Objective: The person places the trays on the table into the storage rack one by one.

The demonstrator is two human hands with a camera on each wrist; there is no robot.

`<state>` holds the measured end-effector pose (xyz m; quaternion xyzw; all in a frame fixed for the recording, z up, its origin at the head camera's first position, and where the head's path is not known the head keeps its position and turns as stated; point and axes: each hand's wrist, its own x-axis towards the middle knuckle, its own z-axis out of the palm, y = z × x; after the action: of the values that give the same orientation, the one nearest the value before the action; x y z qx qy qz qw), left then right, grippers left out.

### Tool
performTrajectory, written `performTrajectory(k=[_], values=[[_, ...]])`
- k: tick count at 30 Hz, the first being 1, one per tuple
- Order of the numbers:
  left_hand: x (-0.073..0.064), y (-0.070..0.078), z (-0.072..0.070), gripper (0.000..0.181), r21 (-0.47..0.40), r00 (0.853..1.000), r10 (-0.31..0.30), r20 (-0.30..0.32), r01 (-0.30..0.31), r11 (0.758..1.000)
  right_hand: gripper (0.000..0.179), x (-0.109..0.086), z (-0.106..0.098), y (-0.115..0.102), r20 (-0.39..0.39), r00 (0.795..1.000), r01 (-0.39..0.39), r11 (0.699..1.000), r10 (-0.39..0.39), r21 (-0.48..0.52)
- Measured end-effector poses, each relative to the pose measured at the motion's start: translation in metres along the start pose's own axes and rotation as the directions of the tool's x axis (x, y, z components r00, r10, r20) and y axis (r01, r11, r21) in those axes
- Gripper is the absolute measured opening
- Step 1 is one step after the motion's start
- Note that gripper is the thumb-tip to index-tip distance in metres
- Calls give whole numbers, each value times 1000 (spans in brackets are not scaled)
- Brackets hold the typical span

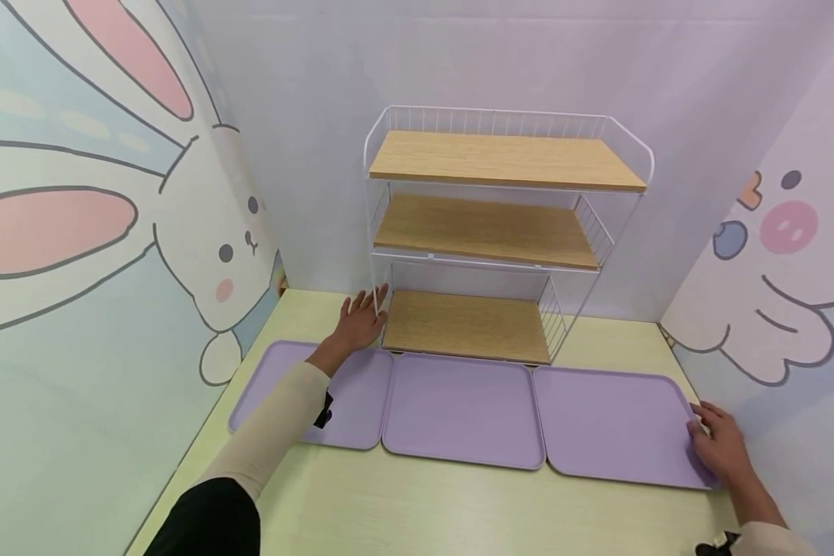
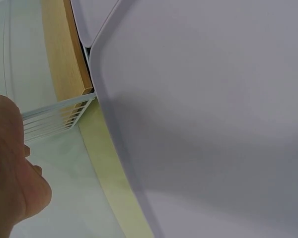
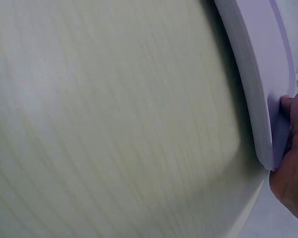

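A white wire rack with three wooden shelves point(image 1: 469, 324) stands against the back wall. My left hand point(image 1: 360, 324) is at the rack's lower left side, fingers spread and stretched toward the back, beside the front post. In the left wrist view that hand point(image 2: 15, 163) shows next to the rack's wire side point(image 2: 54, 116). Three light purple trays lie in a row before the rack: a left tray point(image 1: 354, 401), a middle tray point(image 1: 462, 409) and a right tray point(image 1: 618, 425). My right hand point(image 1: 723, 444) grips the right tray's outer edge, its thumb over the rim point(image 3: 283, 116).
The pale wood-grain table point(image 1: 417, 510) continues in front of the trays. Fabric walls enclose it, with a rabbit picture point(image 1: 208, 232) at left and another cartoon animal point(image 1: 771, 286) at right. The rack's upper shelves point(image 1: 507, 158) overhang the back of the table.
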<state>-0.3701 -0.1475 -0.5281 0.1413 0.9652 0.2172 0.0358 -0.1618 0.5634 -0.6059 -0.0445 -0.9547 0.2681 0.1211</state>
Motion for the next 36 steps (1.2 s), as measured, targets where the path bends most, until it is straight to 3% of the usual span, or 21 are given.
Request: performTrajectory(k=[7, 12, 15, 19, 22, 26, 33, 36], values=[[-5, 5, -3, 70, 8, 1000, 0, -13, 0, 1000, 48, 7, -19, -4, 95, 993, -73, 997, 76, -35], [-11, 10, -8, 69, 3, 1000, -6, -1, 6, 1000, 54, 7, -27, -5, 174, 973, -148, 989, 151, -29], [-13, 12, -10, 69, 2, 1000, -5, 8, 5, 1000, 68, 6, -28, -3, 224, 951, -214, 977, 214, -22], [-14, 14, -10, 68, 15, 1000, -4, 6, 4, 1000, 100, 8, -31, -2, 305, 903, -317, 948, 302, 1], [-13, 14, -9, 68, 18, 1000, -3, 2, 3, 1000, 110, 9, -33, -3, 347, 874, -375, 927, 341, 32], [-12, 12, -8, 67, 8, 1000, -3, 1, 2, 1000, 109, 6, -35, -4, 370, 858, -410, 909, 357, 76], [-12, 11, -6, 68, 14, 1000, -10, -8, 10, 1000, 106, -2, -31, -12, 396, 862, -387, 916, 318, 107], [-13, 10, -5, 67, 7, 1000, -10, -14, 10, 1000, 104, -4, -29, -18, 432, 846, -401, 907, 313, 129]])
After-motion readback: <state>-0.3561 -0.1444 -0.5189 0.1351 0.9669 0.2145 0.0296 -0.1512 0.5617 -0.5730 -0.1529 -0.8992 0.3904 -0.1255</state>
